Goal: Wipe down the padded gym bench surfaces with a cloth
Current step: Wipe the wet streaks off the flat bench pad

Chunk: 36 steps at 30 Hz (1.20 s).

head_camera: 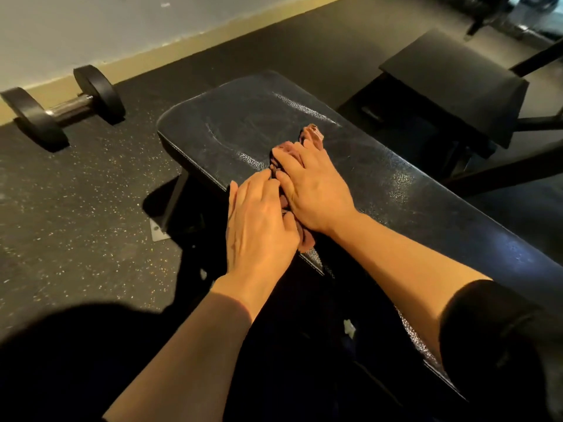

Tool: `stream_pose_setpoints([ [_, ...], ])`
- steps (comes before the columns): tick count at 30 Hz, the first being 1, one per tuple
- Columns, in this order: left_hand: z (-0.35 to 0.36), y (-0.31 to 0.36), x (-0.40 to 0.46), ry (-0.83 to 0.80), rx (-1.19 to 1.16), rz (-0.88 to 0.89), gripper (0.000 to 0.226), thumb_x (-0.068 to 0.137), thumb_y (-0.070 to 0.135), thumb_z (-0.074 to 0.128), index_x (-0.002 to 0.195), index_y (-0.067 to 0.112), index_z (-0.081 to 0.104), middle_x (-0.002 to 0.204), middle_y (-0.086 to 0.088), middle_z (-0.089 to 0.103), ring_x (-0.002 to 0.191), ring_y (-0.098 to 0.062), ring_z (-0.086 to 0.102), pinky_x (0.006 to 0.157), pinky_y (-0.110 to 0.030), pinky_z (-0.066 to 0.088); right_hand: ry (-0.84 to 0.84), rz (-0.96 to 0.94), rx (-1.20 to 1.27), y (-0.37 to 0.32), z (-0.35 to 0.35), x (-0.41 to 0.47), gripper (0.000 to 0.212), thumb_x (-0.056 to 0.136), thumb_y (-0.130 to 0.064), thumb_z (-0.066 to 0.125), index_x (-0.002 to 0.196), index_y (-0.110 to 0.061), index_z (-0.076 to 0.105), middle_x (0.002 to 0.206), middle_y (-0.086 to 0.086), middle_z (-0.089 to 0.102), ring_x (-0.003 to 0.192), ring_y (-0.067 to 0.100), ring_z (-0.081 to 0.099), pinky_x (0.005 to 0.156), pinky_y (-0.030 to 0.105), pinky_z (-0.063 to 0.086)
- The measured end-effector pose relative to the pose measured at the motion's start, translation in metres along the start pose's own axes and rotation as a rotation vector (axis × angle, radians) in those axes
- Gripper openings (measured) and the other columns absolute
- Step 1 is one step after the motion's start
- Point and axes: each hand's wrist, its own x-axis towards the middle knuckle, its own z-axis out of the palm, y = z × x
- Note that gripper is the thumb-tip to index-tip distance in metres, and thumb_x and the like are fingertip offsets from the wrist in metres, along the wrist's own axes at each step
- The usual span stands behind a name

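The crumpled reddish-brown cloth (310, 138) lies on the black padded leather worktop (231, 129), near its front edge. The right hand (313, 190) presses it with straight fingers; the left hand (259, 226) beside it also rests flat on the cloth. A black dumbbell (64, 106) lies on the floor

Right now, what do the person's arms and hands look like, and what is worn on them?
Both forearms are bare. The left hand and right hand wear no gloves, and no rings or watch show. A dark sleeve is pushed up near the right elbow.
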Motion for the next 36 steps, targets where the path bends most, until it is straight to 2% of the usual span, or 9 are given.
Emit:
stream_pose_setpoints([
  [6, 0.008, 0.008, -0.001, -0.023, 0.08, 0.077, 0.048, 0.085, 0.014, 0.066, 0.13, 0.006, 0.053, 0.141, -0.011, 0.046, 0.135, -0.024, 0.037, 0.119, -0.041, 0.011, -0.128, 0.288, -0.136, 0.089, 0.001, 0.041, 0.074, 0.089, -0.046, -0.003, 0.13, -0.012, 0.048, 0.134, 0.015, 0.049, 0.12, 0.035, 0.039, 0.111, 0.048, 0.021],
  [10, 0.018, 0.017, 0.0, -0.029, 0.091, 0.102, 0.046, 0.081, 0.009, 0.067, 0.126, 0.003, 0.056, 0.137, -0.013, 0.049, 0.132, -0.027, 0.041, 0.117, -0.043, 0.013, 0.052, 0.164, -0.043, 0.055, -0.003, 0.006, 0.054, 0.095, -0.038, 0.024, 0.128, -0.008, 0.053, 0.127, 0.016, 0.052, 0.117, 0.036, 0.045, 0.107, 0.046, 0.031],
  [13, 0.028, 0.028, 0.001, -0.05, 0.107, 0.133, 0.045, 0.081, 0.009, 0.067, 0.125, 0.004, 0.057, 0.136, -0.012, 0.05, 0.132, -0.026, 0.04, 0.117, -0.042, 0.013, 0.038, 0.044, 0.023, 0.067, -0.01, -0.022, 0.051, 0.098, -0.04, 0.026, 0.136, -0.014, 0.047, 0.139, 0.01, 0.045, 0.135, 0.028, 0.034, 0.11, 0.047, 0.029],
  [16, 0.035, 0.037, -0.001, -0.084, 0.109, 0.159, 0.041, 0.084, 0.012, 0.064, 0.124, 0.007, 0.059, 0.135, -0.01, 0.051, 0.134, -0.025, 0.039, 0.118, -0.042, 0.011, 0.038, 0.197, -0.01, 0.116, -0.015, -0.011, 0.056, 0.094, -0.045, 0.019, 0.131, -0.015, 0.049, 0.134, 0.012, 0.048, 0.127, 0.031, 0.04, 0.106, 0.048, 0.034],
  [20, 0.039, 0.038, 0.004, -0.09, 0.118, 0.141, 0.041, 0.085, 0.014, 0.064, 0.125, 0.008, 0.058, 0.134, -0.009, 0.053, 0.135, -0.025, 0.038, 0.117, -0.041, 0.008, 0.022, 0.476, -0.106, 0.13, -0.012, 0.011, 0.042, 0.095, -0.04, 0.028, 0.124, -0.017, 0.048, 0.119, 0.017, 0.052, 0.109, 0.037, 0.047, 0.092, 0.044, 0.039],
  [27, 0.043, 0.037, 0.02, -0.093, 0.168, 0.114, 0.047, 0.083, 0.019, 0.066, 0.127, 0.007, 0.056, 0.134, -0.009, 0.053, 0.135, -0.024, 0.037, 0.118, -0.042, 0.01, 0.044, 0.011, 0.028, 0.085, -0.003, -0.006, 0.053, 0.095, -0.038, 0.029, 0.136, -0.01, 0.045, 0.133, 0.016, 0.046, 0.123, 0.035, 0.04, 0.106, 0.044, 0.033],
  [30, 0.038, 0.032, 0.023, -0.077, 0.167, 0.094, 0.046, 0.085, 0.024, 0.066, 0.128, 0.008, 0.055, 0.134, -0.007, 0.053, 0.135, -0.024, 0.037, 0.118, -0.041, 0.009, 0.037, 0.107, -0.017, 0.118, -0.006, 0.008, 0.048, 0.096, -0.039, 0.025, 0.13, -0.012, 0.046, 0.132, 0.015, 0.046, 0.126, 0.034, 0.039, 0.108, 0.042, 0.032],
  [34, 0.028, 0.021, 0.024, -0.066, 0.193, 0.088, 0.048, 0.089, 0.031, 0.062, 0.131, 0.01, 0.053, 0.137, -0.006, 0.051, 0.135, -0.023, 0.036, 0.117, -0.038, 0.005, -0.033, 0.416, -0.067, 0.122, -0.008, 0.048, 0.039, 0.096, -0.039, 0.034, 0.122, -0.012, 0.047, 0.119, 0.02, 0.052, 0.108, 0.037, 0.047, 0.091, 0.044, 0.039],
  [36, 0.027, 0.02, 0.026, -0.062, 0.193, 0.077, 0.048, 0.087, 0.03, 0.064, 0.129, 0.009, 0.055, 0.136, -0.007, 0.051, 0.133, -0.024, 0.038, 0.118, -0.04, 0.007, 0.02, 0.325, -0.085, 0.093, -0.002, 0.056, 0.04, 0.095, -0.037, 0.035, 0.12, -0.01, 0.051, 0.117, 0.022, 0.052, 0.107, 0.039, 0.046, 0.093, 0.047, 0.038],
])
